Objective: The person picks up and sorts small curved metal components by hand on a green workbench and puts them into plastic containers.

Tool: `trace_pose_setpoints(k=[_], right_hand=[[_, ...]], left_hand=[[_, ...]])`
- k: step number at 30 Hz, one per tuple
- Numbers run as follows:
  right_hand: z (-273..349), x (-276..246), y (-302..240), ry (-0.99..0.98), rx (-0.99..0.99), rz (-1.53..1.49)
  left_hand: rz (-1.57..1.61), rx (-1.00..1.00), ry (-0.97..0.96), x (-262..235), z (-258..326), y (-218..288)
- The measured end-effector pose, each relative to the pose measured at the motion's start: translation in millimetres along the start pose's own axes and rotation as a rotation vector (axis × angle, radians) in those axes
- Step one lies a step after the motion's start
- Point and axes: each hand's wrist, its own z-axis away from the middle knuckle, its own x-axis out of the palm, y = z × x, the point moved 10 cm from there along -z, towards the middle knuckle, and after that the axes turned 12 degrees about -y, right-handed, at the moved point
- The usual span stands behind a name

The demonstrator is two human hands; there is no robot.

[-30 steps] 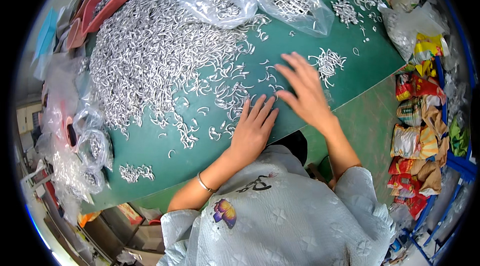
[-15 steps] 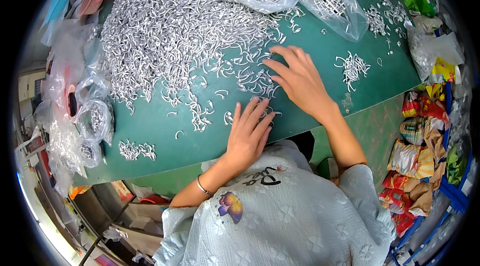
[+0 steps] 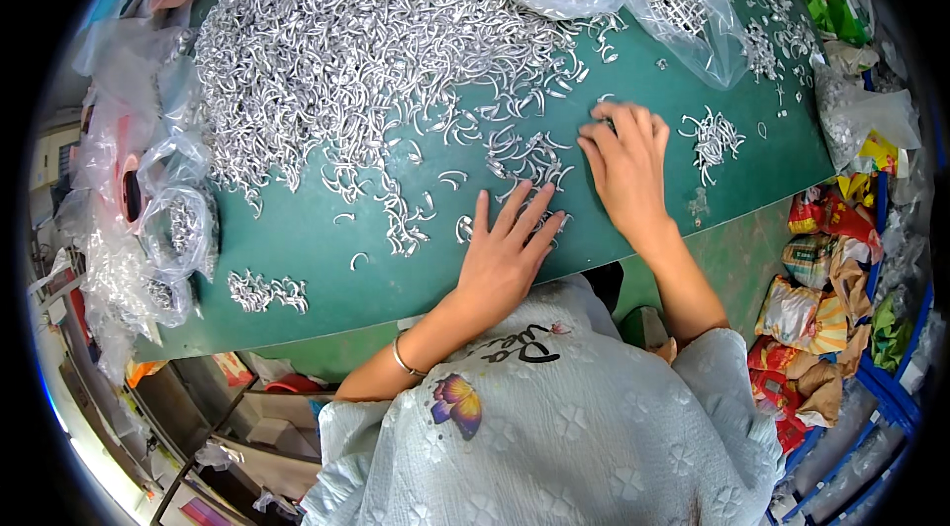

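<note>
Small curved silver metal pieces form a big heap [image 3: 336,41] on the green table [image 3: 297,259], thinning into loose ones toward me. My left hand [image 3: 507,254] lies flat with fingers spread, its fingertips touching the near edge of a small cluster [image 3: 524,155] of these pieces. Right of that cluster, my right hand [image 3: 633,170] is curled, thumb and forefinger drawn close together. What they hold, if anything, is hidden. One curved piece [image 3: 606,97] shows just beyond its fingertips. Farther right lies a small separate pile [image 3: 712,142] of similar pieces.
Clear plastic bags with metal parts [image 3: 683,11] lie at the back. Another small pile [image 3: 267,290] sits near the front left edge, beside hanging plastic bags [image 3: 178,219]. Assorted small parts [image 3: 777,41] are at the back right. Colourful packages [image 3: 807,313] fill shelving on the right.
My right hand has moved right, away from the cluster, and its fingers have curled in. My left hand has stayed nearly in place, its fingers spreading slightly.
</note>
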Motion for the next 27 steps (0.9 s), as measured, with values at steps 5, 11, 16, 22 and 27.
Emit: trace_pose_setpoints(k=[5, 11, 16, 22, 27], right_hand=[[35.6, 0.1, -8.8, -0.083, -0.077, -0.151], [27.9, 11.2, -12.9, -0.243, 0.056, 0.122], [62.8, 20.7, -29.2, -0.441, -0.060, -0.118], [51.1, 9.5, -11.9, -0.363, 0.029, -0.017], [67.9, 2.3, -8.1, -0.344, 0.038, -0.116]], left_hand=[[-0.036, -0.079, 0.044, -13.0, 16.2, -23.8], [0.047, -0.022, 0.022, -8.1, -1.0, 2.3], [0.064, -0.080, 0.077, -13.3, 6.9, -12.9], [-0.056, -0.095, 0.075, -19.2, -16.1, -8.7], [-0.038, -0.036, 0.035, -12.1, -6.6, -8.3]])
